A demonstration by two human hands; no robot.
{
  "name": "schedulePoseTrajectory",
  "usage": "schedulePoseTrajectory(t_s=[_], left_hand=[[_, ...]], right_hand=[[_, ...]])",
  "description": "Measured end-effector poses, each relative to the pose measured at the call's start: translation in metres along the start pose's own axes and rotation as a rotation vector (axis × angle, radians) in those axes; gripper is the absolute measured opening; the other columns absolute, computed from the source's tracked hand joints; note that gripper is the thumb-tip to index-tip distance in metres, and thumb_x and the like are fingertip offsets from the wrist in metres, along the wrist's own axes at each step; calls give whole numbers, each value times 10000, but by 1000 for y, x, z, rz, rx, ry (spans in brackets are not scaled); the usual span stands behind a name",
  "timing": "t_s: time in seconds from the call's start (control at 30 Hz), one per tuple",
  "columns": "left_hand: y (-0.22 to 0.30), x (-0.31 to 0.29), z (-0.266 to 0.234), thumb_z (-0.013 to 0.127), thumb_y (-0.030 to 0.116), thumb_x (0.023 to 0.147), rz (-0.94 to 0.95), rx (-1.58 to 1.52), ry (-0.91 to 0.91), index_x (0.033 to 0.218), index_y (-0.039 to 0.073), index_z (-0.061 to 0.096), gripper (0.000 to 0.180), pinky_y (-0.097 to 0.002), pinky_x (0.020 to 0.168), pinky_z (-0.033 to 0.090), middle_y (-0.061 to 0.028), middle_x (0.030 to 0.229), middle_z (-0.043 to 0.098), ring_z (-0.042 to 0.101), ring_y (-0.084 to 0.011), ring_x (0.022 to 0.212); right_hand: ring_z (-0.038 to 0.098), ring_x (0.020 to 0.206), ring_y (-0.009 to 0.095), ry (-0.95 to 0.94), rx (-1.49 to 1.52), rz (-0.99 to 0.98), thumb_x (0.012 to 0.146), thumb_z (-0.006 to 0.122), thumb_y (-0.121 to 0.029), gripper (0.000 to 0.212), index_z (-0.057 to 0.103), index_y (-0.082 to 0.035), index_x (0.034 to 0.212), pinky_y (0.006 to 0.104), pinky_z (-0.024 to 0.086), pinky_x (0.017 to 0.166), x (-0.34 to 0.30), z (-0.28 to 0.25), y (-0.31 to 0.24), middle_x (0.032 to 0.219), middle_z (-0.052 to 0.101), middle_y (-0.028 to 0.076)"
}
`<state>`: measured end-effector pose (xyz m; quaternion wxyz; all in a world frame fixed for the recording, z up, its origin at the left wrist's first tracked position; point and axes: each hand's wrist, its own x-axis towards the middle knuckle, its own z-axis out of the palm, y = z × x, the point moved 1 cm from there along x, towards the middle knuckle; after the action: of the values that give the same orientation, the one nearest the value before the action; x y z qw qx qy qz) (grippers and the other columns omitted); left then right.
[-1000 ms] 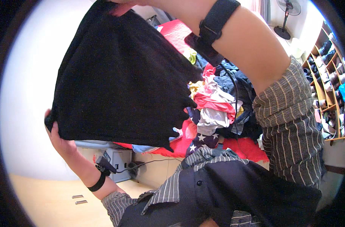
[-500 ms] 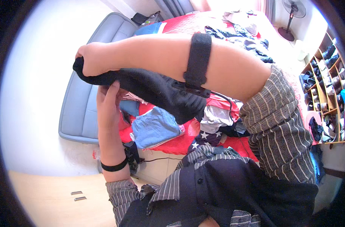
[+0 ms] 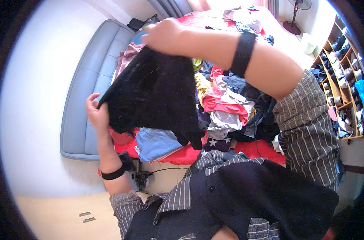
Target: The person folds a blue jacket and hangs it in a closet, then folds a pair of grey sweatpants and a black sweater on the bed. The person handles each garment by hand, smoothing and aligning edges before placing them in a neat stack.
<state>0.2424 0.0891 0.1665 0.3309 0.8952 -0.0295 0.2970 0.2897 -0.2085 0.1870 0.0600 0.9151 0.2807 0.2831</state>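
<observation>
A black knit garment (image 3: 154,92) hangs spread between my two hands above the bed. My left hand (image 3: 97,112) pinches its left edge, thumb and fingers closed on the cloth. Farther off and higher, my right hand (image 3: 164,36) grips the upper edge, with its fingers partly turned from view. A narrow part of the garment dangles at its lower right, over the bed's near side. Beneath it lies a folded light-blue denim piece (image 3: 156,144), partly covered by the black cloth.
A heap of mixed clothes (image 3: 226,100) lies on the red bedspread (image 3: 188,154) to the right. The grey padded headboard (image 3: 84,96) stands at the left against the wall. A shoe rack (image 3: 342,88) is at the far right, and a fan (image 3: 296,16) behind it.
The black garment has gone from bunched lengthwise to spread wide. My right hand has moved right and away; my left hand has dropped slightly to the left, so the hands are farther apart.
</observation>
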Motion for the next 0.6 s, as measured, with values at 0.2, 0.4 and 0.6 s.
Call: schedulePoseTrajectory(t_s=[0.2, 0.4, 0.6], left_hand=[[-12, 28, -60, 554, -22, 630, 223, 154, 181, 973, 69, 562, 355, -195, 540, 316, 48, 623, 298, 322, -72, 576], [44, 49, -121, 527, -50, 718, 242, -270, 379, 1146, -11, 467, 434, -220, 708, 480, -25, 906, 496, 507, -107, 779], [34, 47, -98, 450, -13, 758, 179, 205, -11, 893, 8, 562, 176, -196, 610, 411, -6, 751, 532, 479, -78, 675]], right_hand=[[621, 775, 248, -594, -44, 511, 736, 538, -144, 188, 640, -46, 860, 349, 486, 711, 10, 18, 109, 879, 637, 137], [624, 775, 285, -310, 318, 661, 746, 480, -166, 241, 649, -39, 862, 375, 490, 720, 11, -48, 122, 893, 623, 178], [629, 749, 241, -667, 545, 409, 773, 452, -146, 229, 640, -17, 795, 341, 501, 688, -12, -59, 108, 809, 633, 159]])
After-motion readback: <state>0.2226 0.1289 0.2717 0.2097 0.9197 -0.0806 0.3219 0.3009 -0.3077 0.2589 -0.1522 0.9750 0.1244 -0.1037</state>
